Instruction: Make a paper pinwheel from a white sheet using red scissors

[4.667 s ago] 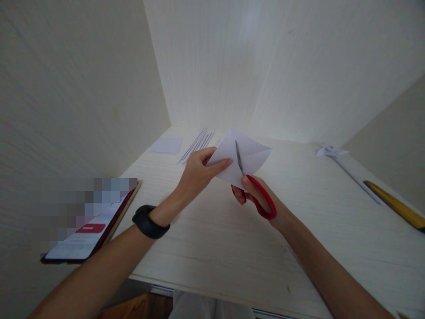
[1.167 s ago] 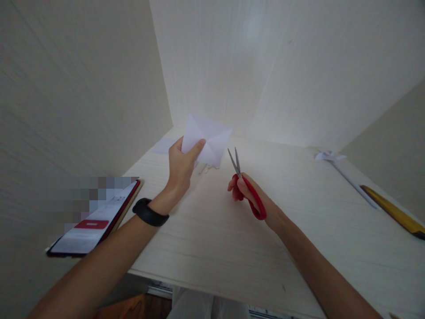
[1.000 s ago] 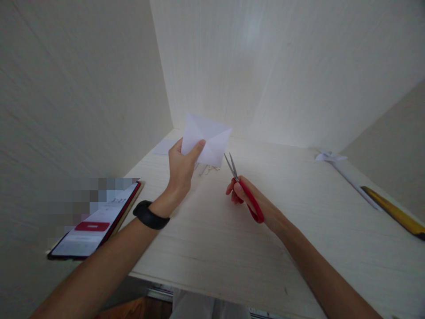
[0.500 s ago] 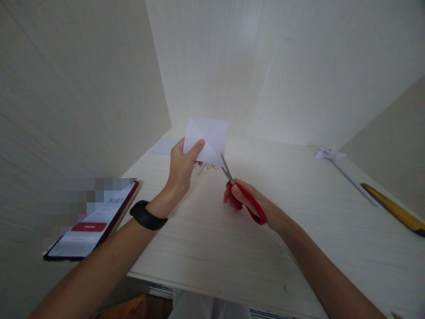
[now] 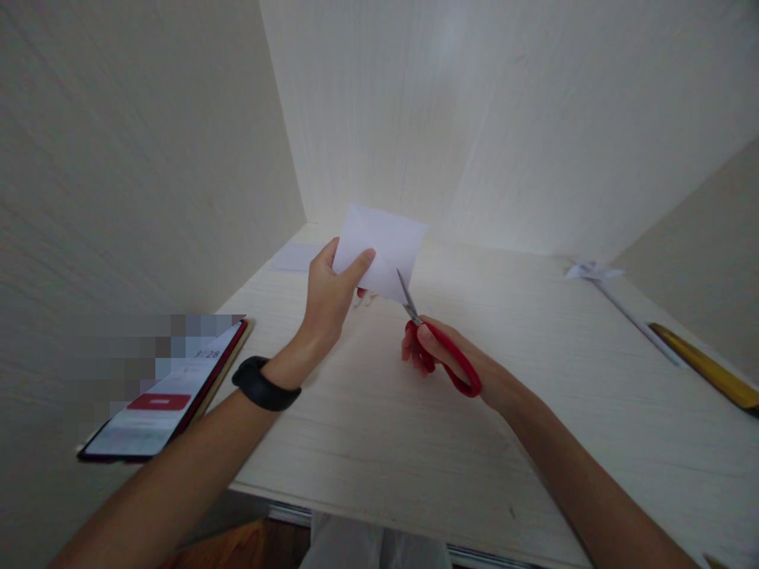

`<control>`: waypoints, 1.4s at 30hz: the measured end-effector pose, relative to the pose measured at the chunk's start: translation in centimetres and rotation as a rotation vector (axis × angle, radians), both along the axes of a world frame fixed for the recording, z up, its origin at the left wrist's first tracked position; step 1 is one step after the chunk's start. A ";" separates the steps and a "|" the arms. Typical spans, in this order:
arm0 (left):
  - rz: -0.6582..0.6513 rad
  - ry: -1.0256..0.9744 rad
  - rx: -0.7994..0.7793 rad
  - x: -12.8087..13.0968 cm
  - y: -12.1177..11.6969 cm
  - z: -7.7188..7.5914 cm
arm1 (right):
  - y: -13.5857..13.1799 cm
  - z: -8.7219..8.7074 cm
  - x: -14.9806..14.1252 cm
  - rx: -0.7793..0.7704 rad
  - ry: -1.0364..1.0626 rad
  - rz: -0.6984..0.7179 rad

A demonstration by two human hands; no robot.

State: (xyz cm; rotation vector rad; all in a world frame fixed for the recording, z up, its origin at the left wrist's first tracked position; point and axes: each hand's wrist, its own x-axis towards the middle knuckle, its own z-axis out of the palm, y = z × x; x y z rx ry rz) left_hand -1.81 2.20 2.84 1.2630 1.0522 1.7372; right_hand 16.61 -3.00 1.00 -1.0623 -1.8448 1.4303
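Observation:
A white square of paper (image 5: pixel 391 237) with crease lines is pinched in my left hand (image 5: pixel 332 288), thumb on top and fingers beneath. My right hand (image 5: pixel 436 352) grips red-handled scissors (image 5: pixel 454 356) with my fingers in the loops. Their blades reach over the paper's lower right corner, one blade lying above the sheet and the other mostly hidden under it. Behind my left hand a second sheet of white paper (image 5: pixel 293 256) lies on the table. Small pale bits (image 5: pixel 364 300) show just below the held paper.
To the left lies a phone (image 5: pixel 157 403) with its screen lit. At the right is a white paper pinwheel (image 5: pixel 593 271) on a white stick (image 5: pixel 640 322), beside a yellow and black tool (image 5: pixel 703 367). Pale walls enclose the table (image 5: pixel 379 450) at the back and sides.
The paper has shifted right and turned slightly clockwise in my left hand. The scissors blades now reach further over its corner and are closer together.

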 end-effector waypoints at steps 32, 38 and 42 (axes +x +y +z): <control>-0.010 -0.048 0.053 0.2 0.3 -0.3 | -0.1 0.0 0.4 -0.024 0.001 0.049; -0.012 -0.051 0.070 0.3 0.2 -0.3 | 0.0 0.1 0.2 -0.047 0.020 0.056; -0.019 -0.068 0.066 0.3 0.1 -0.1 | -0.1 0.2 0.0 -0.044 0.014 0.058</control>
